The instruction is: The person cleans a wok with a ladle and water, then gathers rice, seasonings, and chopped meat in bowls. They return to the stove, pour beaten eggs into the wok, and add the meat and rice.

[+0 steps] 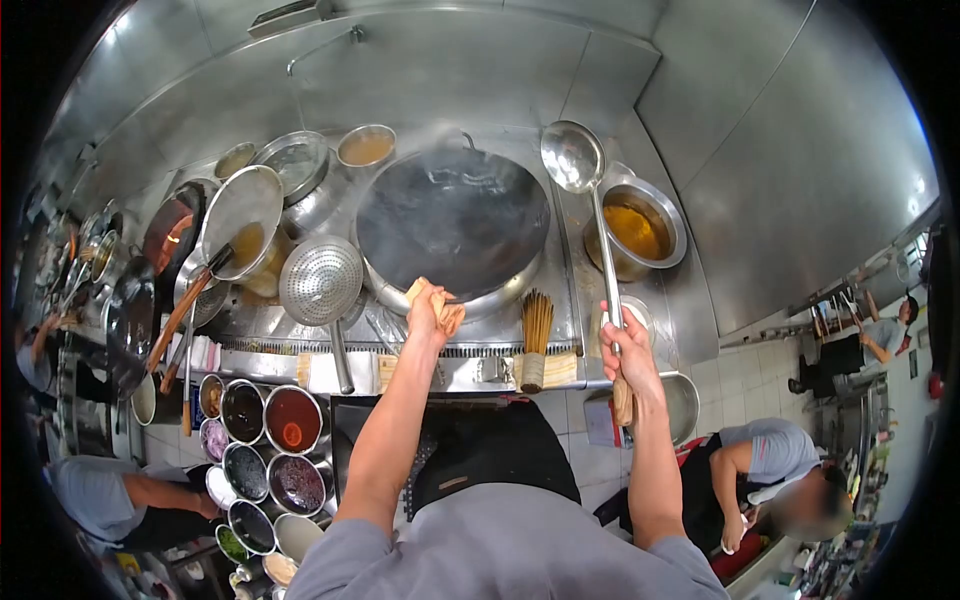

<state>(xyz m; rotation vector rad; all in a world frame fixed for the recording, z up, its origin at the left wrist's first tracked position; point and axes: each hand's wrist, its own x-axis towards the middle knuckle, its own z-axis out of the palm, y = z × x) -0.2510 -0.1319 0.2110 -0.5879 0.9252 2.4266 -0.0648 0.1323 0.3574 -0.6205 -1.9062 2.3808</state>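
A large dark wok (450,225) sits on the burner in front of me, with wisps of steam over it and a wet sheen at its far side. At its near rim, my left hand (427,312) is closed around a folded tan cloth (452,318); the cloth covers whatever part of the wok lies under it. My right hand (628,348) grips the long handle of a steel ladle (574,157), with the wooden end below my palm. The ladle's bowl is raised to the right of the wok, near a pot of orange-brown liquid (638,228).
A perforated skimmer (321,280) lies left of the wok, near a large strainer (243,215). A bamboo brush (536,335) stands at the stove's front edge. Sauce containers (293,420) crowd the lower left. Other people (775,470) work at both sides.
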